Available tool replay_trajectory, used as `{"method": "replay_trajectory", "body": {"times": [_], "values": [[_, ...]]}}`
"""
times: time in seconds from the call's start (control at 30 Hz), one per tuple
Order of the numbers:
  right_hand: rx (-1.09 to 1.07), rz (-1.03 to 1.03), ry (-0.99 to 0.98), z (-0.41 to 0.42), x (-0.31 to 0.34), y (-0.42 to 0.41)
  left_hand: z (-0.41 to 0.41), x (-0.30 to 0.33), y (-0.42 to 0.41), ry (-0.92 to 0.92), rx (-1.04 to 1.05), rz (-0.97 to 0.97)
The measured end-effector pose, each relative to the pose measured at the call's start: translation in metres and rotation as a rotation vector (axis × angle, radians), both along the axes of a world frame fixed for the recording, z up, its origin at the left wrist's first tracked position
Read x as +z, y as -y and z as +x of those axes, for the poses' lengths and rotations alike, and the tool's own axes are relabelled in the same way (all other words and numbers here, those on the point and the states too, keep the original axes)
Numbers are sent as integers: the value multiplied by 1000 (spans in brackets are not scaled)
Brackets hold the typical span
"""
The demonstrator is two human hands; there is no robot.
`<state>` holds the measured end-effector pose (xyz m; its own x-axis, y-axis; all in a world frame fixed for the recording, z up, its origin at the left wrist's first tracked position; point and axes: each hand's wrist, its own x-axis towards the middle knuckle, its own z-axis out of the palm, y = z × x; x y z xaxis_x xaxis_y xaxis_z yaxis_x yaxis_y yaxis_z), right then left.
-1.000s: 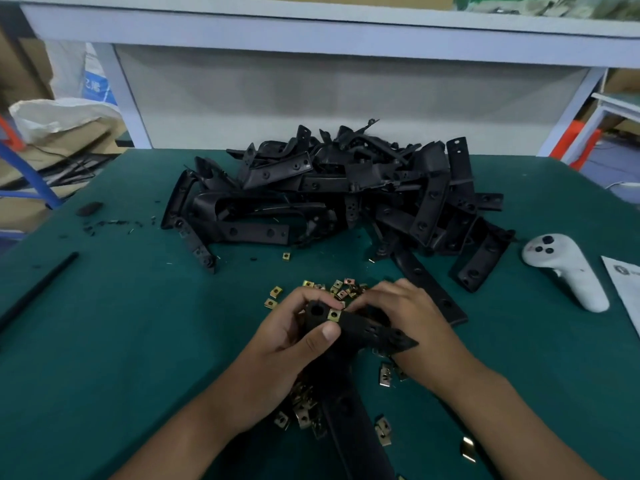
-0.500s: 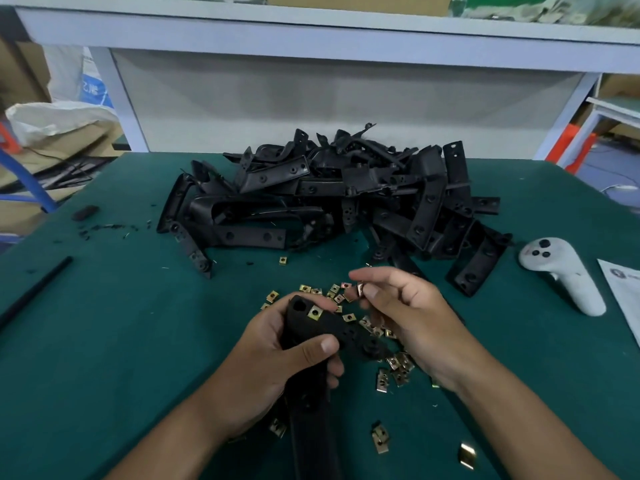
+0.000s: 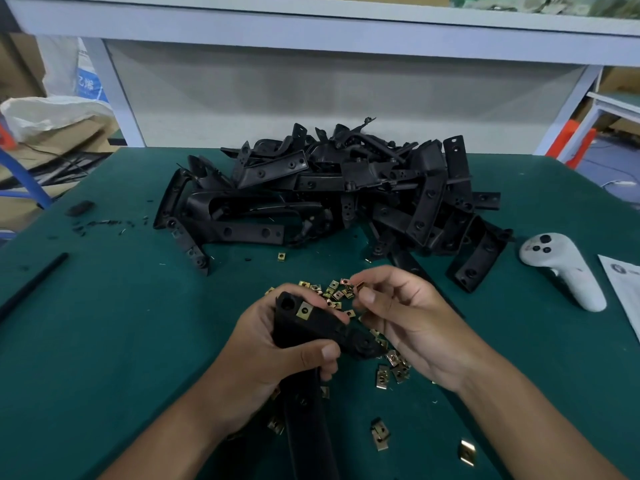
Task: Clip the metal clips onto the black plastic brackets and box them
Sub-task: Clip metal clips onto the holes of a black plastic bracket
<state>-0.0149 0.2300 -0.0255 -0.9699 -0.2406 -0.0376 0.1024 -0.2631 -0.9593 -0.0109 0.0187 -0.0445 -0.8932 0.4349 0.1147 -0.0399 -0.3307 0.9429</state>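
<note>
My left hand (image 3: 273, 355) grips a long black plastic bracket (image 3: 304, 327) near its top end, where one brass-coloured metal clip (image 3: 304, 310) sits clipped on. The bracket's lower part runs down toward the frame's bottom edge. My right hand (image 3: 412, 327) is just right of the bracket and pinches a single metal clip (image 3: 360, 287) between thumb and fingertips. Several loose clips (image 3: 334, 292) lie scattered on the green table (image 3: 104, 341) between and below my hands. A big heap of black brackets (image 3: 332, 195) lies behind.
A white hand controller (image 3: 561, 268) lies at the right, with a printed sheet (image 3: 623, 289) beyond it. A thin black rod (image 3: 31, 285) lies at the left edge, with small black scraps (image 3: 100, 223) near it. A white shelf frame (image 3: 311, 32) rises behind the table.
My right hand left the bracket, reached into the loose clips and lifted one. My left hand turned the bracket more upright, clip end up.
</note>
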Motion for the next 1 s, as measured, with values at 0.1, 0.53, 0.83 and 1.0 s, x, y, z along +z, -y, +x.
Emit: {"method": "replay_trajectory", "body": {"times": [0.1, 0.53, 0.83, 1.0], "values": [[32, -8, -3, 2, 2, 0, 1, 2, 0, 13, -3, 6], [49, 5, 29, 5, 8, 1, 1, 4, -2, 27, 42, -15], [99, -3, 46, 6, 9, 1, 2, 4, -3, 28, 45, -26], [118, 27, 52, 5, 8, 1, 1, 4, -2, 19, 30, -19]]}}
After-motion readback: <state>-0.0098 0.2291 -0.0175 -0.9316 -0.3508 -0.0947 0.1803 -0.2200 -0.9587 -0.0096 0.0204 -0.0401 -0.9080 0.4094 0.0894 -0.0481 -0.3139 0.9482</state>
